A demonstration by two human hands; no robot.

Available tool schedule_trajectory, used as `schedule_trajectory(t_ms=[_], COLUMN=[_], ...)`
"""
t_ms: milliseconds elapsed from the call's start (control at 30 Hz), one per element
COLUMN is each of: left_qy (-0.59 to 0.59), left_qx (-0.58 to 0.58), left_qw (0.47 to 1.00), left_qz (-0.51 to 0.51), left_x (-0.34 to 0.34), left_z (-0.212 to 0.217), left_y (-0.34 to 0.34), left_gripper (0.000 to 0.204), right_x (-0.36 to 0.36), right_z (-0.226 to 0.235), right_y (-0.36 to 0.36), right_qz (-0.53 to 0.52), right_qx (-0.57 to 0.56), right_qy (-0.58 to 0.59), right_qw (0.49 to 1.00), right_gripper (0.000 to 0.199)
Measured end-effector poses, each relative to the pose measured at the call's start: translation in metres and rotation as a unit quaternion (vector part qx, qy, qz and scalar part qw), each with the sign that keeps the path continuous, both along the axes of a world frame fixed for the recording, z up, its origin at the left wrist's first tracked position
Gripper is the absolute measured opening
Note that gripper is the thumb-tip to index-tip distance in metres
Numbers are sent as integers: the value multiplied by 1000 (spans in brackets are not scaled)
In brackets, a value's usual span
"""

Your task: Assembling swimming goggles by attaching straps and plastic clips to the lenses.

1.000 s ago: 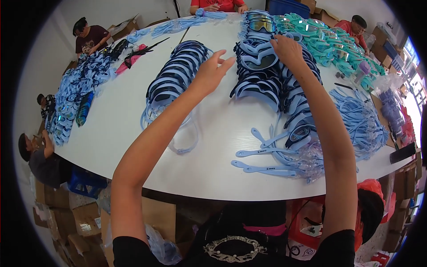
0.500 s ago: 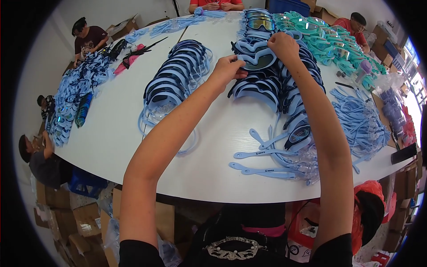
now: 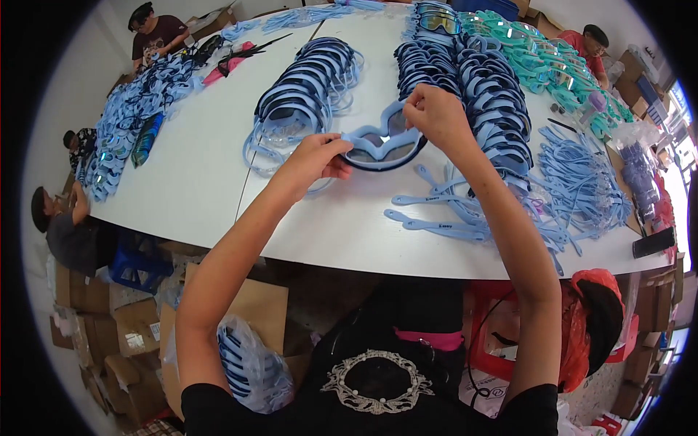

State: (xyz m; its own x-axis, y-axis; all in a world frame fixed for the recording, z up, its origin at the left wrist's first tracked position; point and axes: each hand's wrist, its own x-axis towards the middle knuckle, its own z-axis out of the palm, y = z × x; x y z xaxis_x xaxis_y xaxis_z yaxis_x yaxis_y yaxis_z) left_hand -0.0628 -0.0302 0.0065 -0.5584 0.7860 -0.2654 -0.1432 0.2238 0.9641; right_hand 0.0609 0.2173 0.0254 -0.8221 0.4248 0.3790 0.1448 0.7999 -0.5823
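Note:
A light blue swim goggle frame (image 3: 382, 145) with dark lenses hangs just above the white table (image 3: 196, 167), held at both ends. My left hand (image 3: 313, 160) pinches its left end and my right hand (image 3: 435, 116) grips its right end. Behind it lies a row of stacked blue goggles (image 3: 302, 102), and to the right stand further stacked rows of blue goggles (image 3: 487, 94). Loose light blue straps (image 3: 443, 218) lie on the table under my right forearm.
Teal goggles (image 3: 552, 65) fill the far right of the table. More blue straps (image 3: 589, 182) pile at the right, blue parts (image 3: 123, 138) at the left edge. Other people sit at the far left and far corners. Cardboard boxes (image 3: 123, 327) stand on the floor.
Both hands have drawn back from the stacked rows toward me, bringing one goggle frame with them. My left hand has moved right and closed on its left end.

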Motion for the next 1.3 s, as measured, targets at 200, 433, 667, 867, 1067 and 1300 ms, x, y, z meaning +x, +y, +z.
schedule_trajectory(t_ms=[200, 433, 667, 867, 1067, 1300], left_qy=[261, 615, 672, 696, 746, 722], left_qx=[-45, 131, 67, 19, 71, 98], left_qw=[964, 776, 737, 712, 656, 684], left_qz=[23, 53, -37, -87, -91, -37], left_x=[28, 109, 141, 111, 98, 88], left_z=[-12, -11, -32, -32, -42, -39], left_y=[-31, -44, -33, -48, -38, -24], left_gripper=[36, 43, 53, 51, 35, 36], right_x=[39, 131, 167, 172, 182, 177], right_z=[-8, -3, -64, -84, -86, -74], right_y=[-22, -67, -103, -126, -135, -129], right_qz=[41, -22, -10, -23, 98, 44], right_qx=[-35, -117, 174, 189, 142, -147], right_qy=[-10, -9, 37, 31, 120, 122], right_qw=[999, 993, 984, 981, 978, 981], right_gripper=[22, 17, 18, 18, 21, 16])
